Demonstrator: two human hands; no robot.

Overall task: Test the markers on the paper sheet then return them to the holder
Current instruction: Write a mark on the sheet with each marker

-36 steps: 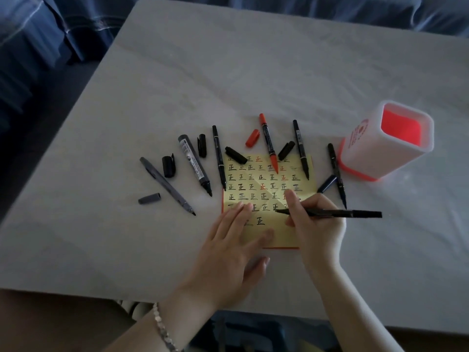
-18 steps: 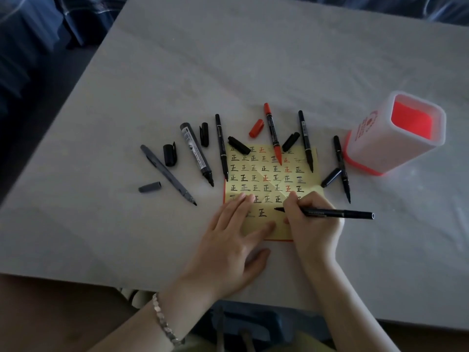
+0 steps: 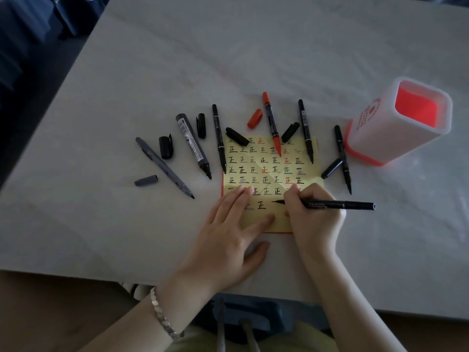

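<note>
paper sheet (image 3: 269, 174) mid-table, markers (image 3: 218, 138) fanned behind & left, holder (image 3: 396, 128) far right

On my feed, the left hand (image 3: 228, 240) and right hand (image 3: 312, 219) are bare, and the forearms are uncovered down to the bottom edge of the frame. The left wrist carries a bracelet (image 3: 162, 318) of small silvery faceted beads in one row. Olive-green clothing (image 3: 291, 339) shows at bottom centre.

A pale, faintly veined bench (image 3: 177, 59) fills the dim view. Dark blue fabric (image 3: 30, 26) lies beyond its far-left corner, and a brown surface (image 3: 50, 313) shows below its near edge.
</note>
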